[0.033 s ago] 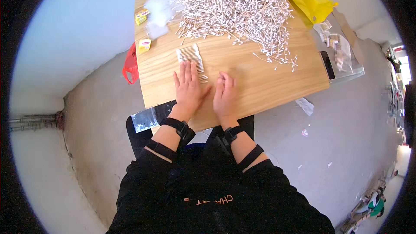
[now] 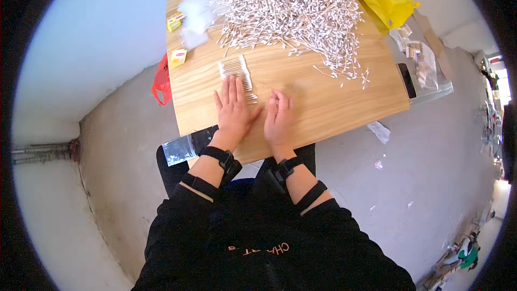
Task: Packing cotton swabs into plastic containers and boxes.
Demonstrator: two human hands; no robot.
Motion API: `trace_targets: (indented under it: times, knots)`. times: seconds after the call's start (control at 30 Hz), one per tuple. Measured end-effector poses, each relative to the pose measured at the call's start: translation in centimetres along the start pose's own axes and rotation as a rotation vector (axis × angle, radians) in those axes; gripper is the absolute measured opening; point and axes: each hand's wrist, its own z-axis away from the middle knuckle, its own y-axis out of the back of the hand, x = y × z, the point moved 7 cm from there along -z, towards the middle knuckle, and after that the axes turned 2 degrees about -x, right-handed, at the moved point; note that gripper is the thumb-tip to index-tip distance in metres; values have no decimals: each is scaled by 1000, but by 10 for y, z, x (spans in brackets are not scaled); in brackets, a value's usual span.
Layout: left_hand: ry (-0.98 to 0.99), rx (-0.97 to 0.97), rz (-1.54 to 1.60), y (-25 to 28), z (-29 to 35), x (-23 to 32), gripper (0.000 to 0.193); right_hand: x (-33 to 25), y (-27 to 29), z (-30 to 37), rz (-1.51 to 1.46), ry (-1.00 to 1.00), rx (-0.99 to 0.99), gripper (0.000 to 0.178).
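Note:
Cotton swabs [image 2: 236, 69] lie side by side in a neat row on the wooden table [image 2: 334, 99]. My left hand [image 2: 233, 112] lies flat over the near end of this row, its fingers stretched forward and thumb out to the right; it covers some of the swabs. To its right, my right hand [image 2: 278, 119] rests on its side at the table, apart from the row. Its fingers are curled together, and what they hold, if anything, is hidden. Beyond both hands rises a big loose pile of cotton swabs [image 2: 293, 13].
Small yellow boxes [image 2: 179, 57] and clear plastic [image 2: 195, 19] lie at the table's left. A yellow bag [image 2: 390, 8] sits at the far right, near a black phone [image 2: 406, 81]. A clear pouch [image 2: 179, 151] overhangs the front left edge; a red bag [image 2: 161, 81] hangs beside the table.

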Motion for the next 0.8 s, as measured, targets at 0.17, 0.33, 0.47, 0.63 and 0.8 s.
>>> trace_targets:
  times: [0.17,0.33,0.47,0.63,0.8]
  knots:
    - [34,-48,-123,-14,7,-2,89,0,2,0,-47,-35,6,30]
    - [40,4,-134,-11,22,0,85,0,0,0,-34,-18,-13,31]
    - [36,-13,-114,-7,44,5,83,-2,1,0,-90,-50,-13,31]
    - [1,-41,-59,4,73,9,92,3,0,1,-135,-60,-11,31]
    - [28,2,4,15,75,5,107,22,-5,1,-293,-139,-26,37]
